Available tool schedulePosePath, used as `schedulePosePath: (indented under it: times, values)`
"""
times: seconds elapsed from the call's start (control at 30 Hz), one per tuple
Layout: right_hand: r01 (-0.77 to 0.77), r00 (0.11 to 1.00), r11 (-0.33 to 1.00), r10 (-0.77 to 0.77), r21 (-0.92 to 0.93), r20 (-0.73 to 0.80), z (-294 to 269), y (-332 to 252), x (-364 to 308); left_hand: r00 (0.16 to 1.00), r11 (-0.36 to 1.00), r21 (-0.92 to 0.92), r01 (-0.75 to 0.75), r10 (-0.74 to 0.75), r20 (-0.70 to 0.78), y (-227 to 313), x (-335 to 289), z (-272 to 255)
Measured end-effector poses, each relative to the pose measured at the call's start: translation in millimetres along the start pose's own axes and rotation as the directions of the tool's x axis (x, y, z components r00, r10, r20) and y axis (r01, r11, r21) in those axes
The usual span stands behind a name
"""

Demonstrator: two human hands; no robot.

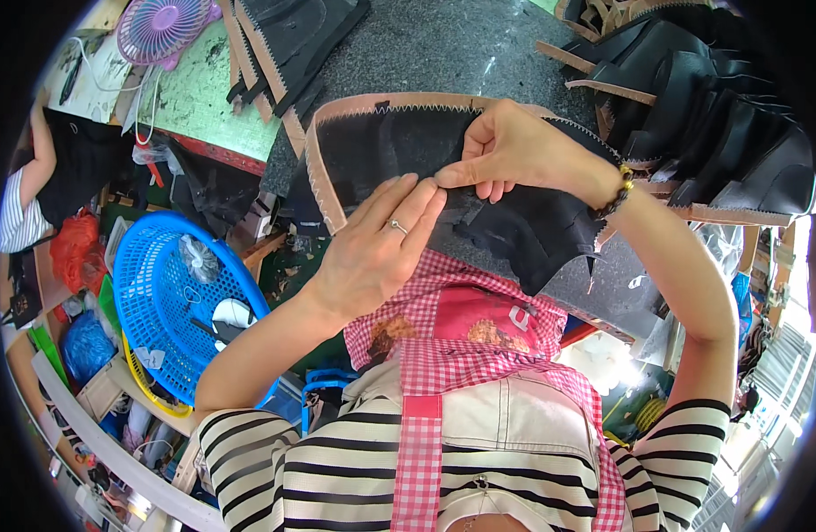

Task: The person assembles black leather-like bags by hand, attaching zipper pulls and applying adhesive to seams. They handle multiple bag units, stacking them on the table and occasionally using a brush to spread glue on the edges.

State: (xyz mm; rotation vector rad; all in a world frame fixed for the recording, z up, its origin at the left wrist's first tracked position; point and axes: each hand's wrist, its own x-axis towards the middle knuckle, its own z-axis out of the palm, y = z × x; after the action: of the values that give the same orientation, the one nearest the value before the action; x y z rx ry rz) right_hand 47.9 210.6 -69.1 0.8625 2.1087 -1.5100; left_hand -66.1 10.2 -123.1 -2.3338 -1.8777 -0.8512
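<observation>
Together, both hands (377,248) (519,146) touch black material (368,151), perhaps leather.

Head-worn fisheye faces down, close above left hand (372,255), right hand (512,149).

- so the panel (372,146) is my clock centre, worktable (452,53) under it
- left hand (377,253) on it at 7, right hand (519,151) at 2, fingertips meeting between
- stacked pieces (315,35) between 10 and 11
- fan (164,31) further out at 10, sitting on the side table (226,115)
- big pile of parts (718,106) between 2 and 3, on the worktable
- basket (142,332) at 8, plastic bag (195,257) inside
- someone else's arm (39,160) way out at 9
- apron (492,310) at 6
</observation>
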Motion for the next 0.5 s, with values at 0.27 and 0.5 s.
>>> schedulePosePath:
  times: [0.27, 0.5]
  values:
    - [0.092, 0.995, 0.991, -0.096, -0.095, -0.037, 3.3, 3.7, -2.3, 1.000, 1.000, 0.029, 0.011, -0.012, 0.027, 2.1, 5.4, -0.5]
    - [0.106, 0.991, 0.994, -0.102, 0.040, -0.084, -6.2, 31.9, -14.9, 0.995, 0.994, 0.104, -0.021, 0.010, 0.098, 3.9, 7.3, -1.2]
